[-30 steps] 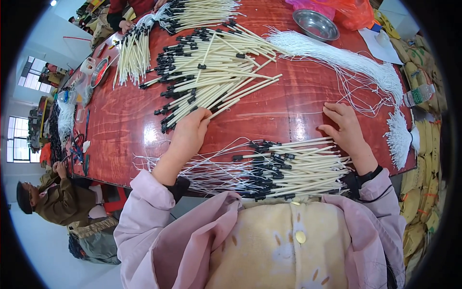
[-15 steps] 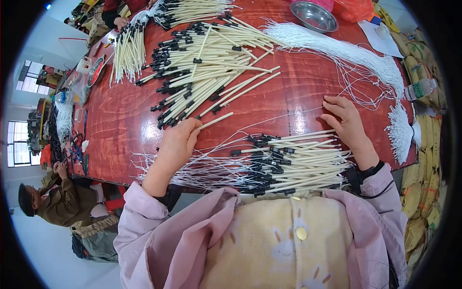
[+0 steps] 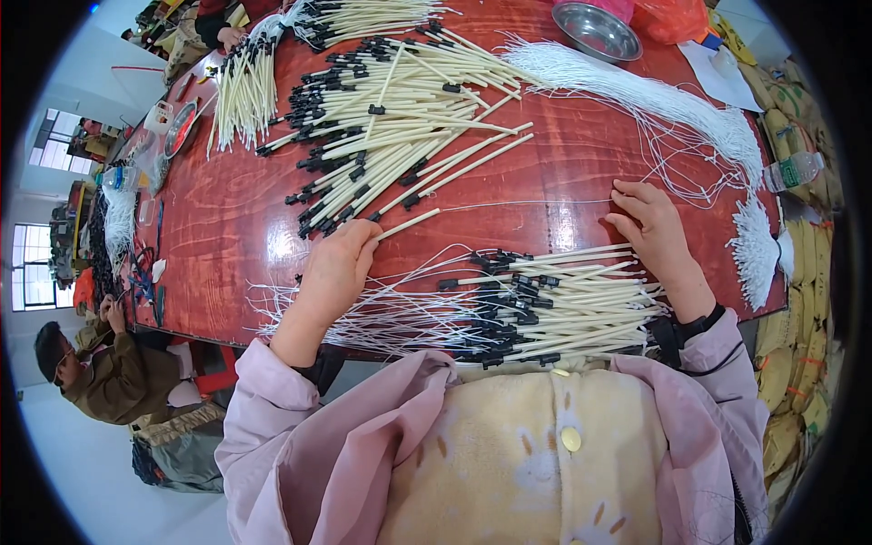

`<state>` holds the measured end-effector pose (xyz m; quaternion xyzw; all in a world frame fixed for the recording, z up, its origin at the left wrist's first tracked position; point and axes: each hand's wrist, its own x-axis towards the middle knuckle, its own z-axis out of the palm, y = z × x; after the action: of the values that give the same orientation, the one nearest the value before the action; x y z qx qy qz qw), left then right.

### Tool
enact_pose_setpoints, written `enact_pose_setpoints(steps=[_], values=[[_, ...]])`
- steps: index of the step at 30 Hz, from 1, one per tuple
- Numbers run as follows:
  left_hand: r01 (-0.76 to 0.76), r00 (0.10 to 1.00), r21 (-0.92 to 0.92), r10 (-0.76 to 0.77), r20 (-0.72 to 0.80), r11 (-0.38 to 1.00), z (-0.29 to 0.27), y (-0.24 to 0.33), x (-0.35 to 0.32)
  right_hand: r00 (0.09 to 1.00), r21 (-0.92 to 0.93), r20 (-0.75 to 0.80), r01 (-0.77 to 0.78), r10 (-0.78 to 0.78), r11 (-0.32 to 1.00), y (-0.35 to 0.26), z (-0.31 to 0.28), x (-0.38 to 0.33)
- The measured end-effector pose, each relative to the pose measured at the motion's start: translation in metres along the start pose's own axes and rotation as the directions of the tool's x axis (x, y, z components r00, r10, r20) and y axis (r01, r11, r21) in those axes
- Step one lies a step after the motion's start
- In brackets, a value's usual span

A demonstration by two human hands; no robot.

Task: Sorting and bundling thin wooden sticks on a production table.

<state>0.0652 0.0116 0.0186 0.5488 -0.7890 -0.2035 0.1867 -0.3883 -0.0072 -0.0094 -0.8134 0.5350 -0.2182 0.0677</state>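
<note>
Cream-coloured and slim, a single plastic tube [image 3: 407,222] sits pinched in the grip of the left hand [image 3: 334,272], its free end pointing up and to the right, just off the near edge of the big heap. The right hand [image 3: 656,234] lies flat with fingers loosely spread, grasping nothing firmly; its fingertips press a thin white string [image 3: 509,203] that runs straight across the red-brown lacquered wooden desk [image 3: 227,227] toward the held tube. Just in front of the person's body lies a sorted bundle of cream tubes with black plastic clips and white strings trailing out to the left [image 3: 545,304], which looks like the finished lot. Further out, a much larger loose heap of cream tubes with black ends [image 3: 400,127] spreads over the middle of the desk, and a second, tidier row of cream tubes [image 3: 243,86] lies at the far left. A long hank of white strings [image 3: 654,95] curves down the right side. Judging by these piles, a modest share is done and most tubes are left. Beyond stand a round steel bowl [image 3: 598,29] and, off the right edge, a clear plastic bottle [image 3: 795,171]. Another person in a brown jacket [image 3: 100,377] sits low at the left.
</note>
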Motion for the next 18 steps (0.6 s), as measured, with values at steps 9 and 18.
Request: enact_pose_setpoints(steps=[9,18], values=[[-0.005,1.0,0.022,0.004,0.015,1.0,-0.0008,0.0026,0.0034,1.0,0.039,0.012,-0.009,0.009,0.999,-0.0005,-0.0007,0.0001],[-0.02,1.0,0.043,0.019,0.008,0.999,0.0019,0.004,0.0059,1.0,0.023,0.026,0.004,-0.004,1.0,0.0026,-0.0004,0.0003]])
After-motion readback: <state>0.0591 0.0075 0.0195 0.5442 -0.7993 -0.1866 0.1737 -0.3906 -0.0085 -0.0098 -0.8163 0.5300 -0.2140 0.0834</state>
